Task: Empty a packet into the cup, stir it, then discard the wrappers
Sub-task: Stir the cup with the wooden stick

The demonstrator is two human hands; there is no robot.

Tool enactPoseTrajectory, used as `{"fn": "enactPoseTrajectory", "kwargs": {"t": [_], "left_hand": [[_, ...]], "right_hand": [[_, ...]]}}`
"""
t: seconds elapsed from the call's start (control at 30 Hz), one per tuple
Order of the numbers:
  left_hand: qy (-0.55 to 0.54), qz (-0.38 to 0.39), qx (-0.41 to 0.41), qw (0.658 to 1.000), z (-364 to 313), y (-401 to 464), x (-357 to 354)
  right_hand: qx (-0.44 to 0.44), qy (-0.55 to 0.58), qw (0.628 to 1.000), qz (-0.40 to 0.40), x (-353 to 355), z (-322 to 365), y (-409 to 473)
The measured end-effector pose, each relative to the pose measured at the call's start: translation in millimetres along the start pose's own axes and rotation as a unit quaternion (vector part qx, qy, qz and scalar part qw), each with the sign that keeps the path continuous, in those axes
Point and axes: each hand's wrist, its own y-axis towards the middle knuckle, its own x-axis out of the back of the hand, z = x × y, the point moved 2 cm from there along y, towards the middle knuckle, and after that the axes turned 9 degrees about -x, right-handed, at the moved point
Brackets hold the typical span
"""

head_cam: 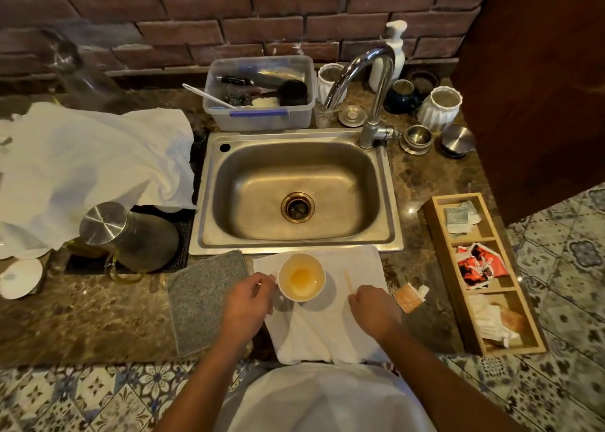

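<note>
While the cup (301,277) serves as the landmark, notes run left to right. Left of cup: grey mat (206,297) on the bench (82,317), likely a drying spot. Left hand (248,300) touches the cup's left side, fingers curled as if pinching a handle or the wall; probably steadying it for stirring. Cup stands upright on a white cloth (327,326), which would catch drips; amber liquid in the bottom. Just right of cup: thin wooden stirrer (347,281), lower end pinched in the right hand (371,307), tip apart from the cup. Further right of cup: torn orange packet (407,297) lying on the bench, seemingly emptied, awaiting discard. Beyond it, a wooden organiser (440,277) holding spare sachets.
</note>
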Motion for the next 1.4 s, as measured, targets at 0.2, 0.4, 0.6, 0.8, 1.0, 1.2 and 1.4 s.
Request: {"fn": "enactPoseTrajectory", "kwargs": {"t": [0.2, 0.4, 0.6, 0.8, 1.0, 1.2, 1.4], "left_hand": [[0.011, 0.011, -0.022, 1.000, -4.8, 0.4, -3.2], [0.035, 0.018, -0.027, 0.999, -5.6, 0.9, -3.5], [0.045, 0.034, -0.034, 0.998, -6.8, 4.2, -4.6], [0.048, 0.040, -0.030, 0.998, -8.1, 6.8, -5.1], [0.066, 0.041, -0.030, 0.997, -11.7, 6.3, -4.1], [0.055, 0.038, -0.025, 0.997, -13.0, 5.7, -4.2], [0.030, 0.049, -0.011, 0.998, -12.9, 5.2, -4.5]], "right_hand": [[0.003, -0.010, 1.000, -0.003, 0.3, 1.2, 2.7], [0.006, -0.005, 0.999, -0.053, 3.5, 0.9, -1.7], [0.002, -0.001, 0.999, -0.043, 5.0, 3.8, -0.2], [-0.005, 0.020, 1.000, -0.017, 11.9, 0.3, 3.2], [0.002, 0.103, 0.995, 0.009, 18.0, -5.8, 1.1], [0.002, 0.218, 0.976, -0.018, 42.6, 6.3, -5.8], [0.065, 0.378, 0.923, -0.014, 83.6, 18.7, -22.2]]}}
